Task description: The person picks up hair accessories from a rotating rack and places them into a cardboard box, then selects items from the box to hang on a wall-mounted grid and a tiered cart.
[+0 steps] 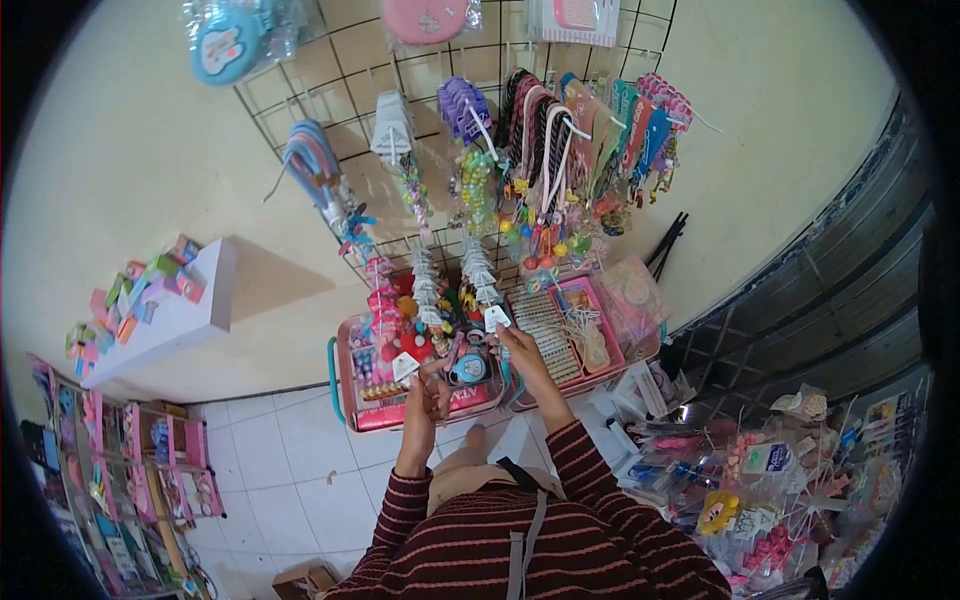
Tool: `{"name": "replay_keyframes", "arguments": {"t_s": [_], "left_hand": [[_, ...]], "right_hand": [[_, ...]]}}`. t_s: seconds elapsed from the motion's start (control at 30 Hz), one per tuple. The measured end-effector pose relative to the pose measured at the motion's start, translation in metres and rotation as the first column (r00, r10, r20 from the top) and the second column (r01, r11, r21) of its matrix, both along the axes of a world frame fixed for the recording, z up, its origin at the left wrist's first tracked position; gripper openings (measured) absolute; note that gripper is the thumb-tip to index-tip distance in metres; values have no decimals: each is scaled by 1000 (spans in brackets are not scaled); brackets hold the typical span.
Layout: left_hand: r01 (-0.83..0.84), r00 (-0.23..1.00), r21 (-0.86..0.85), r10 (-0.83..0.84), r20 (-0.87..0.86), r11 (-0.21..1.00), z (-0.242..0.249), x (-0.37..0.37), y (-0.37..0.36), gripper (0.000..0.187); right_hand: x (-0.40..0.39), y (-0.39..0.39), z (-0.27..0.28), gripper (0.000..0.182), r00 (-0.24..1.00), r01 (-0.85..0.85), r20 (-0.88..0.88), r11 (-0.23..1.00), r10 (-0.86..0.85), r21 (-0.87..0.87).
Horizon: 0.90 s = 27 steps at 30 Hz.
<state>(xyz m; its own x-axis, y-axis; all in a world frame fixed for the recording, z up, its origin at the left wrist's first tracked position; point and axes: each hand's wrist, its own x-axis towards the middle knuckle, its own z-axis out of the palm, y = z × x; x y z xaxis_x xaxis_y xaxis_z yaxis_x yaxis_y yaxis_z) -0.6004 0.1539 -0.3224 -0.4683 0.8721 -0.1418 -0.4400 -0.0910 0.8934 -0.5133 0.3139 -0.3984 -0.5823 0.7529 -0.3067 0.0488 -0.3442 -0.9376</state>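
My left hand (427, 402) is closed in a pinch on a small white tag card (405, 366), held low over a pink tray (350, 400). Whatever hangs from that card is hard to make out. My right hand (520, 350) pinches another white tag card (497, 318), right at the front of a row of white cards (478, 268) hanging from the wire grid. A second row of white-carded trinkets (425, 285) hangs just left of it. Below my hands, a round blue item (468, 368) lies in the tray.
More hooks above carry corded straps (540, 130), purple-carded bead strings (465, 110) and blue straps (315, 160). A white wall shelf (205, 295) with small boxes is at left. Bagged goods (770, 480) are piled at right, beside a dark shutter (800, 330). Pink racks (175, 460) stand lower left.
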Motion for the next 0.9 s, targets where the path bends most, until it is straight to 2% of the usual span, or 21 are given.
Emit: {"name": "replay_keyframes", "arguments": {"t_s": [0.07, 0.1, 0.13, 0.23, 0.27, 0.33, 0.47, 0.53, 0.57, 0.6, 0.63, 0.67, 0.7, 0.73, 0.77, 0.8, 0.83, 0.87, 0.9], "left_hand": [[-24, 995, 12, 25, -97, 1000, -1, -17, 13, 50], [-5, 996, 9, 6, -93, 1000, -1, -24, 19, 50], [1, 997, 15, 0, -77, 1000, -1, -30, 24, 49], [40, 998, 66, -37, -46, 997, -2, -44, 36, 48], [57, 998, 60, -55, -41, 997, -4, -47, 39, 48], [10, 999, 132, -16, 43, 991, -10, -52, 45, 44], [35, 994, 197, -54, 91, 980, -14, -58, 50, 42], [33, 990, 221, -62, 128, 975, -7, -57, 52, 42], [24, 984, 241, -65, 167, 970, -5, -55, 51, 42], [20, 984, 245, -63, 168, 969, -6, -53, 49, 42], [2, 988, 252, -41, 150, 968, -6, -52, 48, 41], [-17, 992, 263, -17, 129, 965, -7, -52, 47, 40], [-24, 993, 274, -10, 121, 961, -9, -53, 46, 40], [-23, 999, 259, 16, 28, 966, -13, -53, 45, 40], [-29, 997, 240, 45, -59, 970, -15, -52, 43, 41], [-46, 996, 242, 62, -58, 969, -16, -51, 38, 41], [-20, 984, 154, 46, -170, 988, -16, -50, 34, 42], [0, 960, 61, 18, -280, 998, -15, -51, 31, 44], [19, 950, 22, -12, -311, 1000, -7, -50, 29, 45]], "right_hand": [[-8, 8, -5, 30, 1000, 11, -6, 999, -11, 39], [-11, 7, 1, 31, 999, 32, 10, 999, -32, 24], [-12, 10, -1, 31, 999, 49, 13, 999, -50, 22], [-13, 14, -21, 30, 1000, -6, 29, 978, 0, 207], [-12, 15, -30, 30, 999, 10, 33, 980, -17, 200], [-11, 13, -32, 28, 998, 40, 36, 954, -53, 298], [-25, 20, -29, 27, 994, 76, 61, 968, -93, 239], [-40, 31, -30, 34, 971, 107, 163, 923, -178, 370], [-44, 34, -22, 33, 938, 58, 300, 930, -176, 364], [-49, 34, -31, 33, 938, 55, 300, 928, -174, 368], [-55, 34, -42, 33, 893, 116, 298, 811, -338, 573], [-60, 34, -54, 34, 835, 153, 249, 642, -490, 751], [-58, 22, -37, 33, 819, 151, 296, 682, -492, 715], [-58, 12, -24, 33, 826, 148, 285, 675, -486, 723], [-56, 1, -14, 34, 793, 282, 149, 573, -591, 770], [-55, -11, -4, 34, 738, 407, 13, 461, -674, 788], [-54, -22, 9, 34, 749, 401, 11, 466, -663, 788], [-55, -32, 23, 36, 829, 429, -71, 550, -555, 716], [-56, -40, 38, 39, 880, 440, -167, 632, -444, 639]]}}
